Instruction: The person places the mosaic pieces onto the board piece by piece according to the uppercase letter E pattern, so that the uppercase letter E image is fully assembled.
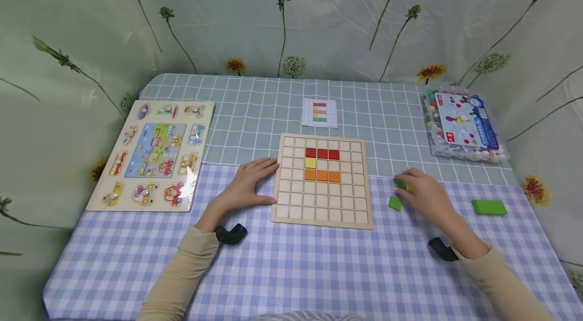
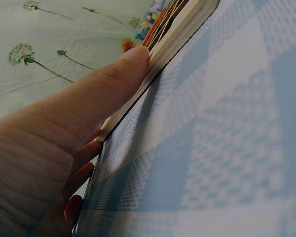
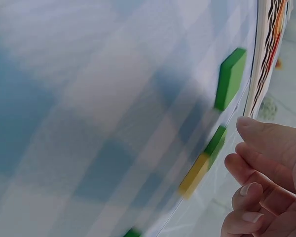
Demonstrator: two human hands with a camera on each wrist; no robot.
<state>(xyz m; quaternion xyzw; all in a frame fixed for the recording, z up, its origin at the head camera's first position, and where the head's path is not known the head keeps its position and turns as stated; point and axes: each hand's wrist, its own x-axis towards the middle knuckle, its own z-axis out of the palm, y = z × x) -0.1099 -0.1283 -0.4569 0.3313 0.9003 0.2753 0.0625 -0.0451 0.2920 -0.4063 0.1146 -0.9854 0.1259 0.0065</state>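
A wooden grid board (image 1: 321, 202) lies mid-table. Set in it are a row of red tiles (image 1: 322, 153), one yellow tile (image 1: 310, 163) and a row of orange tiles (image 1: 322, 175). My left hand (image 1: 248, 183) rests against the board's left edge, its thumb (image 2: 108, 84) touching the side, fingers extended. Right of the board, my right hand (image 1: 425, 197) hovers over a green piece (image 3: 216, 142) and a yellow piece (image 3: 194, 175) lying together. Its thumb and loosely bent fingers are apart, holding nothing. A separate green tile (image 1: 394, 203) lies just nearer the table's front.
A long green block (image 1: 489, 207) lies farther right. A pattern card (image 1: 320, 112) with a coloured grid sits behind the board. At the left is a picture knob puzzle (image 1: 150, 154); at the back right stands a clear box (image 1: 464, 121) of small colourful parts.
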